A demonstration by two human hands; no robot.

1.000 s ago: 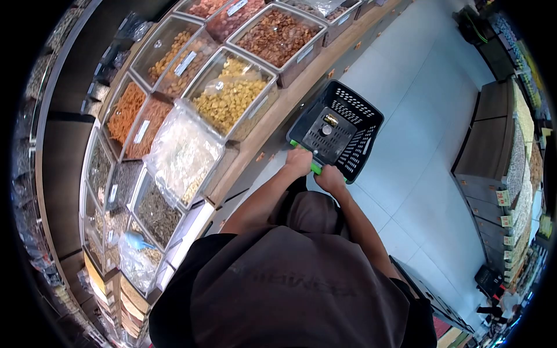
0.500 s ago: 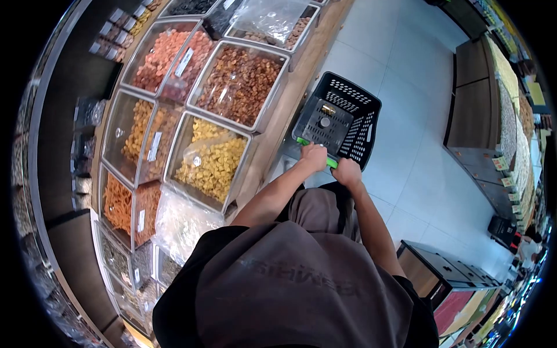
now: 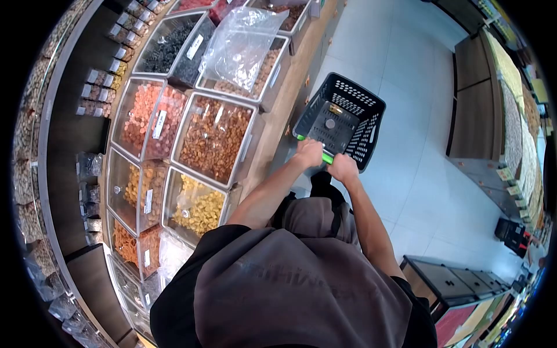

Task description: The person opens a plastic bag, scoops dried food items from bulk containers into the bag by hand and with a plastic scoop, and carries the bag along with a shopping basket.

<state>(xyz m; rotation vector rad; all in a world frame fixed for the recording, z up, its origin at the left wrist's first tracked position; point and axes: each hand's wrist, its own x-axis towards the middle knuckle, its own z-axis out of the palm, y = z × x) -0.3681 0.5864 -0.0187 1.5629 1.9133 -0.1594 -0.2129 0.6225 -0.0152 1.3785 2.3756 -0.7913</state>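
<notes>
Both my hands are closed round the green handle [image 3: 328, 158] of a black shopping basket. My left hand [image 3: 310, 152] wraps the handle's left part, and a little farther right my right hand [image 3: 343, 167] grips the other end. In front of them is the basket [image 3: 365, 138], with perforated walls and a slotted bottom. A round pale spot and a small yellowish patch show on its bottom; I cannot make out what they are.
Along the left runs a wooden-edged counter [image 3: 275, 124] of clear-lidded bins, including yellow dried pieces [image 3: 200, 206] and brown ones [image 3: 212, 139]. A plastic bag [image 3: 246, 43] lies on one bin. Dark cabinets [image 3: 473, 104] border the pale tiled floor [image 3: 406, 145] on the right.
The bins have slid down the picture as I move forward along the counter with the basket. Both hands keep their hold on the handle.
</notes>
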